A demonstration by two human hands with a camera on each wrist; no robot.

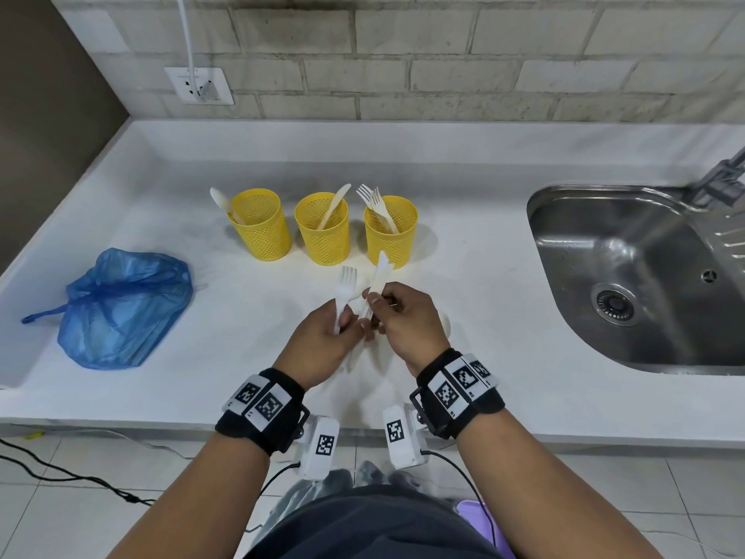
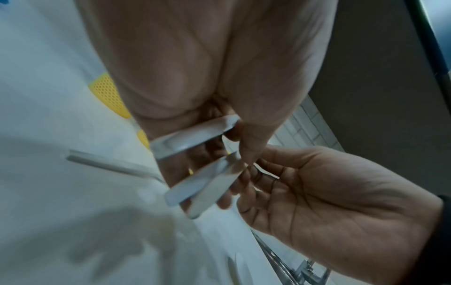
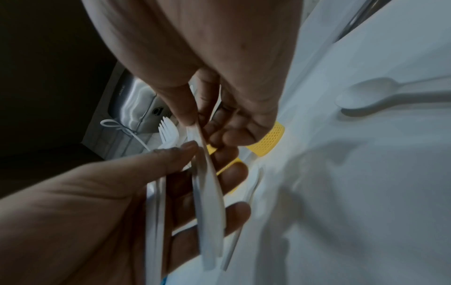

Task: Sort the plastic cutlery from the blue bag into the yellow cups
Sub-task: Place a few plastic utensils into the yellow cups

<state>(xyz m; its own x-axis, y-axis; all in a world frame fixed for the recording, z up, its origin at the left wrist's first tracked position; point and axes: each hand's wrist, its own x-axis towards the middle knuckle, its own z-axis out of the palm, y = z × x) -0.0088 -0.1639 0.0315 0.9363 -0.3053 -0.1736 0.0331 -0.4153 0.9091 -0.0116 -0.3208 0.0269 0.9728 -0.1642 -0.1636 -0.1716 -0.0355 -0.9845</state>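
Three yellow mesh cups stand in a row on the white counter (image 1: 463, 244): the left cup (image 1: 262, 227) holds spoons, the middle cup (image 1: 324, 232) a knife, the right cup (image 1: 393, 236) two forks. The crumpled blue bag (image 1: 121, 308) lies at the left. In front of the cups my left hand (image 1: 348, 320) grips a white fork (image 1: 347, 286) together with other white cutlery. My right hand (image 1: 377, 300) pinches a white knife (image 1: 381, 272) out of that bundle. The right wrist view shows the knife (image 3: 209, 192) between my right thumb and fingers, and the fork (image 3: 168, 131) behind it.
A steel sink (image 1: 629, 276) with a tap is set into the counter at the right. A white spoon (image 3: 361, 98) lies loose on the counter by my right hand. A wall socket (image 1: 199, 85) with a plugged cable is at the back left, and another cutlery handle (image 2: 109, 165) lies on the counter.
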